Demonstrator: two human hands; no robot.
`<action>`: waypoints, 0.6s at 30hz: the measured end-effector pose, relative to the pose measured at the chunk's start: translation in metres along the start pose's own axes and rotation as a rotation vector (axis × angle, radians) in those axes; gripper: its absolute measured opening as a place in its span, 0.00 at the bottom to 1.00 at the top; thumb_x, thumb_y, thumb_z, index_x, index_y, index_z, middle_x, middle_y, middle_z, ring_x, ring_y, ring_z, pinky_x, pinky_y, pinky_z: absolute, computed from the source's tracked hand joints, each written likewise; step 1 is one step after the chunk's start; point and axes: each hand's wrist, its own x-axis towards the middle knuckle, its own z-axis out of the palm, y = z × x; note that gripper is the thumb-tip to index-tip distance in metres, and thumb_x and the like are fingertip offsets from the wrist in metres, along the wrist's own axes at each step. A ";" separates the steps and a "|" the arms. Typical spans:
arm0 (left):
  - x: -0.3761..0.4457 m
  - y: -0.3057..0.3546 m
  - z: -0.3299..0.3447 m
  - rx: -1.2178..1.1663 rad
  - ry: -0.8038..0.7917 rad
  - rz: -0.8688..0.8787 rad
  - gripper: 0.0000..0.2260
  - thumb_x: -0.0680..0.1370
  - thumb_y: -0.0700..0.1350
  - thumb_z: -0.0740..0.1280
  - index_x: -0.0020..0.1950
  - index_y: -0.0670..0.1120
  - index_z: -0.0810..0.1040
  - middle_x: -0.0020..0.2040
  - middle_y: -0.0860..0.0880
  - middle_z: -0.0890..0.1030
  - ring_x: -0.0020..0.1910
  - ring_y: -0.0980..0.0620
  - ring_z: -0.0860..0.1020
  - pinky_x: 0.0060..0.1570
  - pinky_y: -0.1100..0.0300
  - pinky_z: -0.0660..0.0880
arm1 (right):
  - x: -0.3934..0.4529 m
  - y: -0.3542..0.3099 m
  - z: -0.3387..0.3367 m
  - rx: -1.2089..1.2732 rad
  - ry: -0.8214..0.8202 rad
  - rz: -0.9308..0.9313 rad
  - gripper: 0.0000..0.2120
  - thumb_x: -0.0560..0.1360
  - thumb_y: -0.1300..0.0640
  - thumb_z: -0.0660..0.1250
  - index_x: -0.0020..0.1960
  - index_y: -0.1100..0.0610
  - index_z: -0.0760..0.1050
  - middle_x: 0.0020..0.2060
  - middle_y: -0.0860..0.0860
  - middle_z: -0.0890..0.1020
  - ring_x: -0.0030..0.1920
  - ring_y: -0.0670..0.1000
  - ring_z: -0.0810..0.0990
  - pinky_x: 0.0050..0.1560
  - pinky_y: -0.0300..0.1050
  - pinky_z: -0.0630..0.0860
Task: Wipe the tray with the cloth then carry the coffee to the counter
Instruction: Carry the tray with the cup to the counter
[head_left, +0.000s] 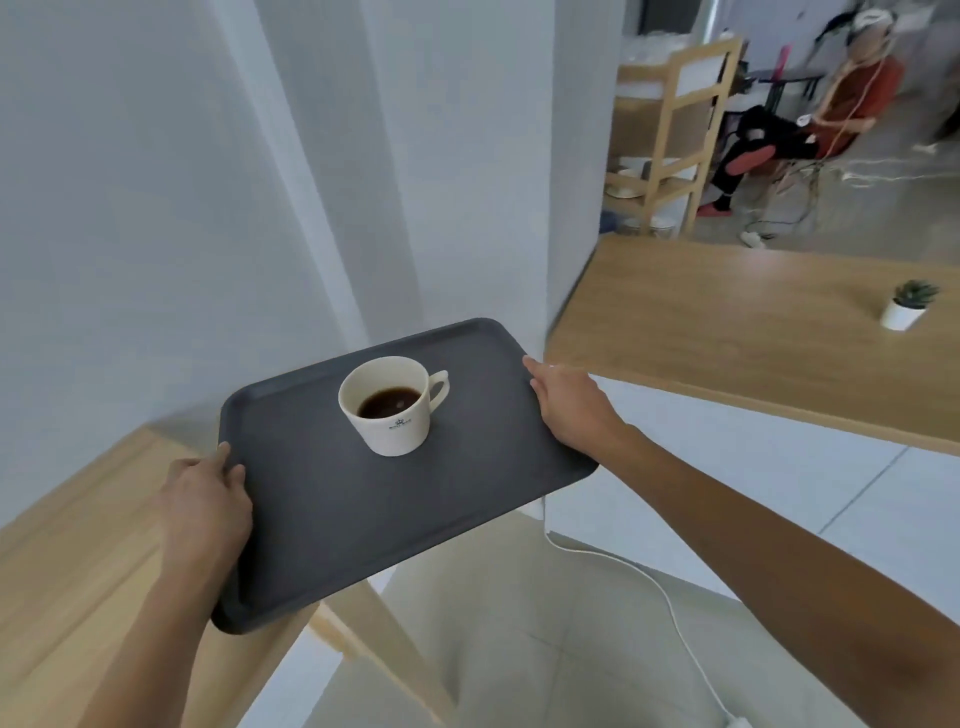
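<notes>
Two bare forearms run from the lower frame edge, without sleeves, watch or rings. The left hand (208, 512) and right hand (574, 408) are ungloved. Below the right hand, pale grey-beige fabric (519, 649) is probably trousers.

Both arms reach forward, left hand (205, 501) clenched at 8 o'clock, right hand (571, 402) curled at 2 o'clock.

Fingers of both hands hidden under tray (332, 519), cup (387, 402) logo too small, white cable (670, 597) cut off.
</notes>
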 end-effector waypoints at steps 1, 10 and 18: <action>0.005 0.022 0.013 0.002 -0.020 0.030 0.16 0.79 0.37 0.59 0.65 0.35 0.74 0.52 0.28 0.76 0.55 0.31 0.73 0.55 0.43 0.69 | -0.002 0.020 -0.013 0.013 0.023 0.029 0.19 0.81 0.59 0.50 0.70 0.55 0.67 0.50 0.59 0.79 0.51 0.62 0.77 0.51 0.58 0.76; 0.015 0.239 0.130 -0.208 -0.147 0.263 0.15 0.79 0.36 0.58 0.65 0.37 0.75 0.56 0.29 0.73 0.56 0.33 0.73 0.59 0.48 0.67 | -0.006 0.208 -0.121 -0.025 0.166 0.286 0.21 0.81 0.60 0.51 0.73 0.55 0.64 0.55 0.60 0.81 0.54 0.63 0.78 0.53 0.57 0.76; 0.022 0.387 0.226 -0.282 -0.273 0.418 0.14 0.80 0.38 0.57 0.64 0.37 0.75 0.55 0.33 0.73 0.54 0.34 0.75 0.58 0.48 0.69 | -0.007 0.341 -0.176 -0.101 0.246 0.461 0.20 0.81 0.60 0.53 0.72 0.57 0.65 0.50 0.63 0.81 0.50 0.64 0.79 0.51 0.56 0.76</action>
